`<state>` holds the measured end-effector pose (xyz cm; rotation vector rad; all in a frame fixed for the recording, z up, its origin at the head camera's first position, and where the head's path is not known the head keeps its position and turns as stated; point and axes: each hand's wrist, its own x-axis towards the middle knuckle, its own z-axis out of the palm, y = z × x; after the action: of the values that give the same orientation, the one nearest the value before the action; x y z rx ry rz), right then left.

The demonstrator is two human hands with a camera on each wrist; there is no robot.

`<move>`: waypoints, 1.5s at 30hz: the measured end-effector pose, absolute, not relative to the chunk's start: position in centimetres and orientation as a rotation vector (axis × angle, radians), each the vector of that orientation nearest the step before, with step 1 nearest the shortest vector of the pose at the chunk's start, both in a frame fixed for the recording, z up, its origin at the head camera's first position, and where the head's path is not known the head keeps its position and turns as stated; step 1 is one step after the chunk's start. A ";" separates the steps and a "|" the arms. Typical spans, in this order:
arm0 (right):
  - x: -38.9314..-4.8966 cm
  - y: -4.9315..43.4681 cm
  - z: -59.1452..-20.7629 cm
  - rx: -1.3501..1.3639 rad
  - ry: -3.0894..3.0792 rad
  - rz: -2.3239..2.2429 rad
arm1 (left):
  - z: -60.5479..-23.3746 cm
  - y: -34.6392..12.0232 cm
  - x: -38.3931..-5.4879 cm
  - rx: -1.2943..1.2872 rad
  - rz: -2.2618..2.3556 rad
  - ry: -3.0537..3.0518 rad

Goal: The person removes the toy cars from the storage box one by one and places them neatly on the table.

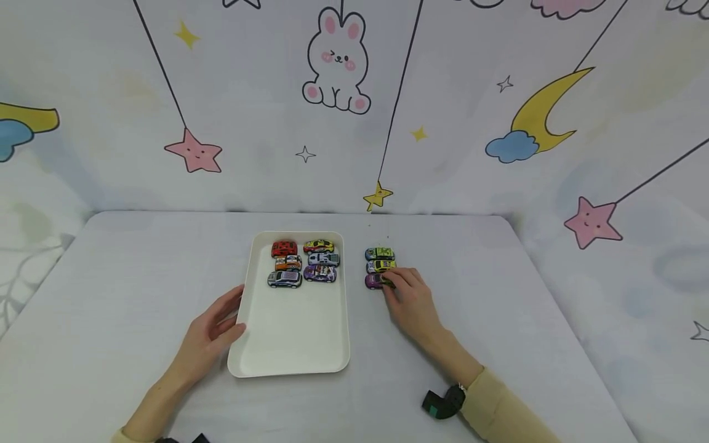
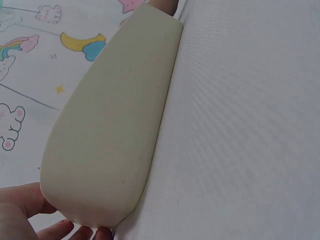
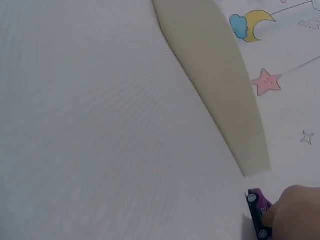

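In the head view a white tray (image 1: 288, 335) lies on the table, with several small toy cars in its far part, among them a red one (image 1: 284, 248) and a silver one (image 1: 285, 279). My left hand (image 1: 205, 338) rests against the tray's left side with fingers spread; in the left wrist view its fingertips touch the wall's lower end. To the right of the tray, my right hand (image 1: 412, 307) pinches a purple toy car (image 1: 373, 281) between thumb and fingers. That car's right end is hidden by the fingers.
Just beyond the purple car stand a yellow-and-white toy car (image 1: 380, 266) and a green-and-blue one (image 1: 379, 253), in one column. A white cloth covers the table (image 1: 487, 277). A patterned backdrop (image 1: 266, 123) rises at the far edge.
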<state>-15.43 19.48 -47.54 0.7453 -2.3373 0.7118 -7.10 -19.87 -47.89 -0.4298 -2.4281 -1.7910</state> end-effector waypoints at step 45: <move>-17.8 8.5 -43.3 1.055 -2.819 0.349 | -47.6 -19.8 -7.0 -0.482 -1.831 -2.375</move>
<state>-17.82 8.51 -43.31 1.0551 -2.8194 0.3490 -7.00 -19.80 -47.58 -0.4825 -2.3750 -1.8307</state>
